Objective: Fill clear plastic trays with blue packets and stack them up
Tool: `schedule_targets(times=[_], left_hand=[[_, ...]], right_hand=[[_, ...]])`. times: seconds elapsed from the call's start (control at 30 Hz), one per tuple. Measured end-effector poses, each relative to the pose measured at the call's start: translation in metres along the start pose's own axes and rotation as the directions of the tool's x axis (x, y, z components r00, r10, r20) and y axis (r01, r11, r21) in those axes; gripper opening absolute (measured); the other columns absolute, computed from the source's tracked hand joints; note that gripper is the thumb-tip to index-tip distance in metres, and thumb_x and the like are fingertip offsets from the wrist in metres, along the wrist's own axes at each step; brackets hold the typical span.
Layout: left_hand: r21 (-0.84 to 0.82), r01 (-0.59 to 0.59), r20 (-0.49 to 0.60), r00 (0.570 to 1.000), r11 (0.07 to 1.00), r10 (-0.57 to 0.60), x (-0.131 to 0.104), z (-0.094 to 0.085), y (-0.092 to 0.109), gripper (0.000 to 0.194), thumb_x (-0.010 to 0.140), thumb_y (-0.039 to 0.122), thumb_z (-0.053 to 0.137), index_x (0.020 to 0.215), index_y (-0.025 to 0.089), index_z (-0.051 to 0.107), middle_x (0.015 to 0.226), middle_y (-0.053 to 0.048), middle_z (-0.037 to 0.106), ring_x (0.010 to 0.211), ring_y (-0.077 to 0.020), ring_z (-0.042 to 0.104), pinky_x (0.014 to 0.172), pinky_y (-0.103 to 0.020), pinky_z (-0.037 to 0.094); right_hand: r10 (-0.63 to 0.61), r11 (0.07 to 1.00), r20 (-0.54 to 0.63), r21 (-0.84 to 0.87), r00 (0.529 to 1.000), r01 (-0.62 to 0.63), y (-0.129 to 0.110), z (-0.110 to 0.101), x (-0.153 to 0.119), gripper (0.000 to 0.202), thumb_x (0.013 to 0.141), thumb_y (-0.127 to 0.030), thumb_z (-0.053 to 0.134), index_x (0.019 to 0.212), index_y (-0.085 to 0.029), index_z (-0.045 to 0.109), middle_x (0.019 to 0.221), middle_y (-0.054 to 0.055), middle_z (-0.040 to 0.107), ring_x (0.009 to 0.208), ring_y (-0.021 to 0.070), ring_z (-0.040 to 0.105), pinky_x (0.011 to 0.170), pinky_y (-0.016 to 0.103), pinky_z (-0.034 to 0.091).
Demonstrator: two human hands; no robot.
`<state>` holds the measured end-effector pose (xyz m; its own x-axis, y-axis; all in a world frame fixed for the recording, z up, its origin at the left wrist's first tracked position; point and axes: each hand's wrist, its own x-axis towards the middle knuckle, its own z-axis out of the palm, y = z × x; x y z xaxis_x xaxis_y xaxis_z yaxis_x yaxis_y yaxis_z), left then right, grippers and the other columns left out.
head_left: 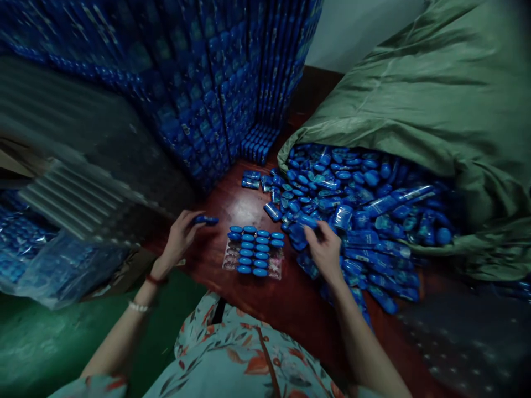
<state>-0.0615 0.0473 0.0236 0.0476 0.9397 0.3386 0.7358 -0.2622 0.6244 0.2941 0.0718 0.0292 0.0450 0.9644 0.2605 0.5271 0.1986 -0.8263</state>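
Observation:
My left hand (182, 235) is closed on a small blue bottle (206, 220), held just left of a clear plastic tray (229, 260). Blue bottles (261, 248) stand upright in the tray, filling its middle columns and its far row; bare pockets show along both sides. On the right, my right hand (324, 243) has its thumb and fingers around another blue bottle at the near edge of a loose heap (365, 237). That bottle is partly covered by the fingers. The heap spills from the mouth of a big green sack (398, 132) onto the reddish-brown table (249, 296).
Tall stacks of trays packed with blue bottles (199, 94) rise at the back left. Grey ribbed trays (83, 193) are stacked at the left, beside a clear plastic bag (78, 265) of blue items. A few bottles (251, 179) lie behind the tray.

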Motion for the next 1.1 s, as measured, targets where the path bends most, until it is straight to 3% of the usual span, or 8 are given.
schedule_targets(times=[0.1,0.23,0.33,0.5,0.63,0.73,0.97,1.1], left_hand=[[-0.048,0.098,-0.017,0.995,0.994,-0.099,-0.046,-0.004,0.019,0.023,0.086,0.030,0.055,0.105,0.019,0.055,0.090,-0.004,0.059,0.080,-0.0153,0.059,0.071,-0.027,0.051],[-0.093,0.043,0.018,0.999,0.995,-0.042,-0.063,0.021,0.038,0.016,0.088,0.023,0.049,0.102,0.019,0.055,0.088,-0.004,0.060,0.079,-0.0143,0.060,0.069,-0.026,0.051],[-0.040,-0.126,0.130,0.983,0.991,0.130,-0.055,0.037,0.037,0.028,0.090,0.014,0.039,0.113,0.019,0.054,0.100,-0.008,0.058,0.089,-0.0156,0.058,0.075,-0.028,0.051],[0.087,-0.331,0.301,0.908,0.940,0.292,-0.040,0.040,0.029,0.035,0.091,0.012,0.035,0.121,0.020,0.050,0.105,-0.009,0.058,0.094,-0.0176,0.055,0.082,-0.032,0.049],[0.151,-0.435,0.476,0.819,0.887,0.321,-0.028,0.037,0.033,0.031,0.090,0.012,0.036,0.115,0.020,0.053,0.105,-0.009,0.058,0.096,-0.0190,0.055,0.088,-0.036,0.047],[0.146,-0.500,0.518,0.774,0.854,0.364,-0.023,0.036,0.035,0.032,0.090,0.011,0.035,0.115,0.019,0.052,0.104,-0.010,0.058,0.096,-0.0197,0.055,0.088,-0.037,0.047],[0.191,-0.493,0.317,0.849,0.849,0.422,-0.031,0.038,0.029,0.034,0.090,0.016,0.039,0.121,0.022,0.052,0.111,-0.011,0.056,0.093,-0.0209,0.054,0.075,-0.034,0.048],[0.021,-0.383,0.225,0.902,0.923,0.369,-0.004,0.040,0.043,0.025,0.091,0.019,0.041,0.107,0.019,0.060,0.098,-0.010,0.057,0.086,-0.0185,0.054,0.072,-0.031,0.047]], right_hand=[[0.377,0.874,0.041,0.315,0.925,-0.370,0.009,-0.010,-0.053,0.024,0.083,-0.046,0.051,0.089,-0.022,0.049,0.054,-0.006,0.051,0.038,0.0121,0.046,0.041,0.027,0.044],[0.430,0.792,0.185,0.393,0.884,-0.468,0.009,0.010,-0.089,0.033,0.077,-0.044,0.059,0.099,-0.023,0.045,0.071,0.000,0.063,0.048,0.0153,0.058,0.049,0.032,0.053],[0.336,0.876,0.140,0.317,0.932,-0.363,0.009,0.028,-0.092,0.037,0.081,-0.040,0.056,0.112,-0.022,0.045,0.092,0.005,0.064,0.070,0.0169,0.065,0.064,0.034,0.056],[-0.006,1.000,0.060,-0.022,0.998,0.007,0.018,0.033,-0.084,0.023,0.088,-0.030,0.048,0.108,-0.021,0.055,0.101,0.008,0.064,0.094,0.0194,0.062,0.083,0.037,0.051],[-0.208,0.966,0.193,-0.111,0.959,0.232,0.019,0.027,-0.079,0.029,0.090,-0.020,0.041,0.115,-0.023,0.055,0.105,0.007,0.062,0.099,0.0187,0.060,0.087,0.036,0.050],[-0.268,0.900,0.354,-0.240,0.896,0.364,0.009,0.019,-0.074,0.040,0.089,-0.012,0.035,0.125,-0.023,0.050,0.109,0.010,0.060,0.100,0.0188,0.059,0.082,0.034,0.051],[-0.146,0.609,0.664,-0.524,0.733,0.596,-0.037,0.019,-0.051,0.039,0.085,-0.005,0.038,0.115,-0.019,0.057,0.092,0.011,0.063,0.082,0.0188,0.060,0.074,0.030,0.046],[-0.077,0.541,0.736,-0.536,0.673,0.648,-0.050,0.024,-0.043,0.036,0.084,-0.005,0.042,0.112,-0.020,0.058,0.092,0.010,0.064,0.078,0.0180,0.061,0.069,0.029,0.045]])
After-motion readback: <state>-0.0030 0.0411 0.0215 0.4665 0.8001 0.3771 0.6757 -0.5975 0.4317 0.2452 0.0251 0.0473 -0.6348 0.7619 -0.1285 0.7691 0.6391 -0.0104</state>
